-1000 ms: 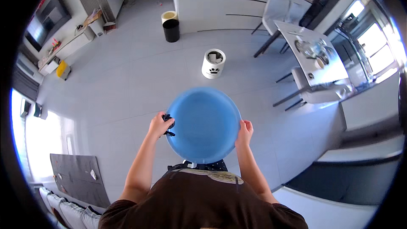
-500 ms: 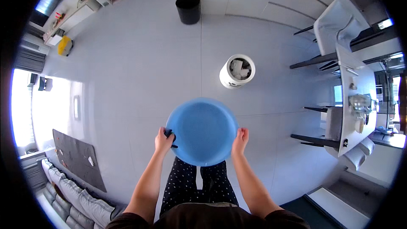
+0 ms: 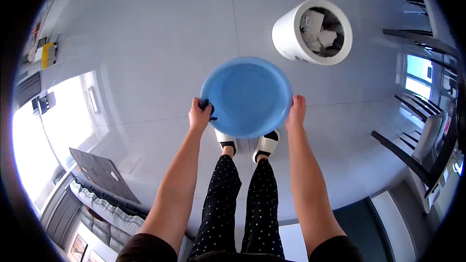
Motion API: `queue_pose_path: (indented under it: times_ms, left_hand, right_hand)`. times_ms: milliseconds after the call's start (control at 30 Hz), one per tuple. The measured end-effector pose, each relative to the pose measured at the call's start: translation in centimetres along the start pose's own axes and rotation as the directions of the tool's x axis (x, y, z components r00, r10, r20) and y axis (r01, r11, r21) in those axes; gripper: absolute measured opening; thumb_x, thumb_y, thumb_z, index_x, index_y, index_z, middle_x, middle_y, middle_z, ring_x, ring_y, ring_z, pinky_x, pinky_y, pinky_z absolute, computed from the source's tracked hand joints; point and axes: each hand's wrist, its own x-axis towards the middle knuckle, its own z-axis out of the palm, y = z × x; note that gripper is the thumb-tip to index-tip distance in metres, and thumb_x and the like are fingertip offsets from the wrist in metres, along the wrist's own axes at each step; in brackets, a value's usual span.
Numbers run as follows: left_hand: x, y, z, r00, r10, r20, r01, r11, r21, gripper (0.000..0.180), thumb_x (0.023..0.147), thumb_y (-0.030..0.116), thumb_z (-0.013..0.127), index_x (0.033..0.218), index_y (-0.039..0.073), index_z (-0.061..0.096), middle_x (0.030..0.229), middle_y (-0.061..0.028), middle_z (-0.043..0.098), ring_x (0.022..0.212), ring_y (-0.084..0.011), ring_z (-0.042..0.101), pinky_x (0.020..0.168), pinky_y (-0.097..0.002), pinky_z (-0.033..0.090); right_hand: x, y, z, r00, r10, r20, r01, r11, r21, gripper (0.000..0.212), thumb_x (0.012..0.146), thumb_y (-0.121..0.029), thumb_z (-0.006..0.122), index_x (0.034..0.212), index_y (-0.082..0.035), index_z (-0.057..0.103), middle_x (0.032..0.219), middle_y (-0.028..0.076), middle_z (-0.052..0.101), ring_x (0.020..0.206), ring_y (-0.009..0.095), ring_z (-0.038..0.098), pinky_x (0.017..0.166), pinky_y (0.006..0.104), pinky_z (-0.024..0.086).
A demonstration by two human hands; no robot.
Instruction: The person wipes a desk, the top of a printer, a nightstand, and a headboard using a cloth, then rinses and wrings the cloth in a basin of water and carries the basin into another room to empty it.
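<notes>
A round, shallow blue basin (image 3: 248, 96) is held out in front of me, above the floor and over the tips of my slippers. My left hand (image 3: 198, 115) grips its left rim, and a small black object (image 3: 208, 107) pokes out between the fingers and the basin; its kind is hard to make out. On the opposite side, my right hand (image 3: 296, 111) is closed on the rim. The inside of the basin looks bare. Just beyond it, to the right, stands a white waste bin (image 3: 286, 33) with crumpled white paper (image 3: 318, 31) in a dark lining.
Dark-legged chairs (image 3: 405, 157) line the right side. At the left lie a grey mat (image 3: 103, 174) and a grey sofa with a striped cushion (image 3: 102, 206). Bright window light reflects off the floor at the left. A dark mat (image 3: 364, 228) lies at the lower right.
The view has tilted down and moved forward, so the white bin appears larger and nearer. My slippers now show below the basin. Both hands keep their hold on the rim.
</notes>
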Motion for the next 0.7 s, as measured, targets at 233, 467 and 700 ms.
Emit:
queue_pose_path:
  times_ms: [233, 467, 700]
  left_hand:
    - [8.3, -3.1, 7.5, 0.996, -0.031, 0.083, 0.024, 0.996, 0.091, 0.033, 0.077, 0.024, 0.065, 0.099, 0.004, 0.051, 0.083, -0.0167, 0.064, 0.078, -0.0325, 0.064, 0.069, -0.0413, 0.051]
    - [10.7, -4.8, 9.9, 0.983, -0.116, 0.139, 0.111, 0.993, 0.046, 0.044, 0.077, 0.028, 0.067, 0.112, 0.007, 0.051, 0.087, -0.0135, 0.065, 0.077, -0.0295, 0.065, 0.066, -0.0389, 0.052]
    - [7.1, -2.8, 7.9, 0.998, -0.056, -0.003, 0.056, 0.997, 0.051, 0.053, 0.078, 0.031, 0.067, 0.123, 0.010, 0.049, 0.113, -0.0186, 0.053, 0.101, -0.0332, 0.057, 0.087, -0.0419, 0.047]
  right_hand:
    - [9.3, 8.6, 0.7, 0.997, 0.078, -0.001, -0.078, 0.997, 0.026, 0.015, 0.091, -0.020, 0.050, 0.097, -0.007, 0.050, 0.090, 0.003, 0.049, 0.084, 0.014, 0.046, 0.076, 0.0305, 0.041]
    - [10.2, 9.9, -0.2, 0.985, 0.163, 0.053, -0.164, 0.986, 0.014, 0.016, 0.092, -0.021, 0.052, 0.096, -0.006, 0.052, 0.091, 0.003, 0.051, 0.083, 0.014, 0.046, 0.076, 0.0315, 0.041]
    - [3.7, -2.1, 2.3, 0.861, -0.499, 0.095, 0.494, 0.780, -0.384, 0.015, 0.087, -0.015, 0.066, 0.090, -0.003, 0.059, 0.092, 0.003, 0.053, 0.081, 0.011, 0.050, 0.069, 0.0263, 0.044]
